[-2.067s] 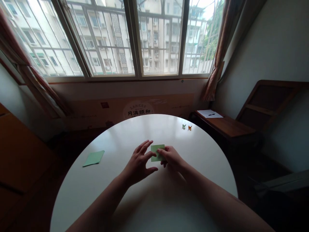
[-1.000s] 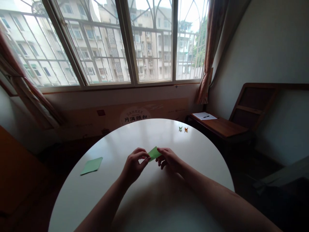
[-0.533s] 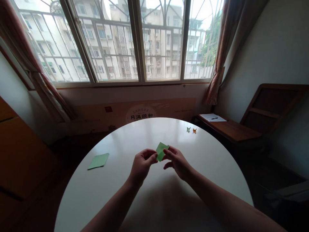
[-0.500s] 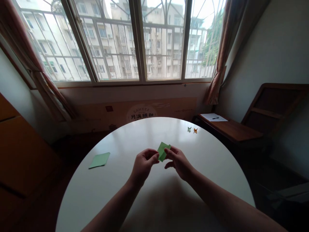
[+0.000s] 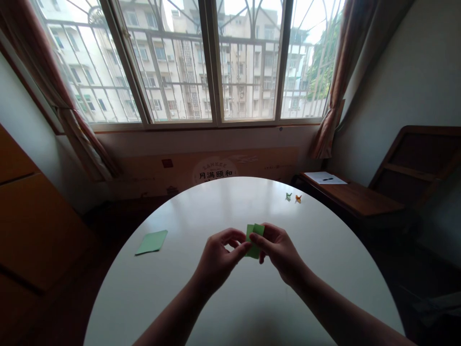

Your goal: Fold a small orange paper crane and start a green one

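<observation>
Above the middle of the white table, a small folded piece of green paper is held between both hands. My left hand pinches its left edge between thumb and fingers. My right hand grips it from the right, the thumb pressed on its front face and the fingers behind. Two flaps of the paper stick up at the top, one beside the other. The fingertips hide part of its sides. On the left of the table lies a flat stack of pale green paper sheets.
The round white table stands below the window. Near its far right edge sit a small green folded-paper figure and an orange one. To the right, a wooden chair bears a white sheet and a pen.
Both hands and the green paper have come slightly nearer and to the right in view. The paper, tilted before, now stands more upright, with two flaps showing. The view has shifted a little.
</observation>
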Demonstrator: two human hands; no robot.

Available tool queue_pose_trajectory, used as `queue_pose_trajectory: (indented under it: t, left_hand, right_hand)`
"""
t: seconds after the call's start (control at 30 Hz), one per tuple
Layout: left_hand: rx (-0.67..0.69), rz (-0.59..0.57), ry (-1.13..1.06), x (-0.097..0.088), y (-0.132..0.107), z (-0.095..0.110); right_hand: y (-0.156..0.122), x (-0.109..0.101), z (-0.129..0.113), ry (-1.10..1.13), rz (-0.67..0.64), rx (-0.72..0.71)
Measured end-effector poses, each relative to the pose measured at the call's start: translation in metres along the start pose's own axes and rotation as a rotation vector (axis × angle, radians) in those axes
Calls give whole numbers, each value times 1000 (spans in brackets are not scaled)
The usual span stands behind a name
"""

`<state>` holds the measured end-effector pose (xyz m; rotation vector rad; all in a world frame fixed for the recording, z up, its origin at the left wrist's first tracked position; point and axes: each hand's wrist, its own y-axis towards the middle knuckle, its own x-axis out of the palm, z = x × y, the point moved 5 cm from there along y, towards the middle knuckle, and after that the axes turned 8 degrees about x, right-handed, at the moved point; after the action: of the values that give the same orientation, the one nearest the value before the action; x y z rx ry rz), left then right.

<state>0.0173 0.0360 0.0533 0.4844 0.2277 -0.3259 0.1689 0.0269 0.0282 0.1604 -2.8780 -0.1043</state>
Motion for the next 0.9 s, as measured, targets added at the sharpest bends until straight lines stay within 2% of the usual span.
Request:
queue_pose_trajectory:
  t: [0.13,0.37,0.47,0.67,0.9]
  left_hand:
    - [-62,-30,-23,9,-4,-1]
    - [-223,-19,-176,9,-4,-5]
    - [-214,-51,-133,9,-4,-4]
    - [-111,-165,-41,9,-5,8]
    - [-92,-22,-161,-8,-2,14]
  right_hand:
    - [-2,2,2,15,-8,5]
    - [-2,0,3,85,-13,17]
    - [-2,-1,2,72,-13,21]
    - [-5,-1,-3,61,-15,17]
    - [-9,3,-6,49,-33,38]
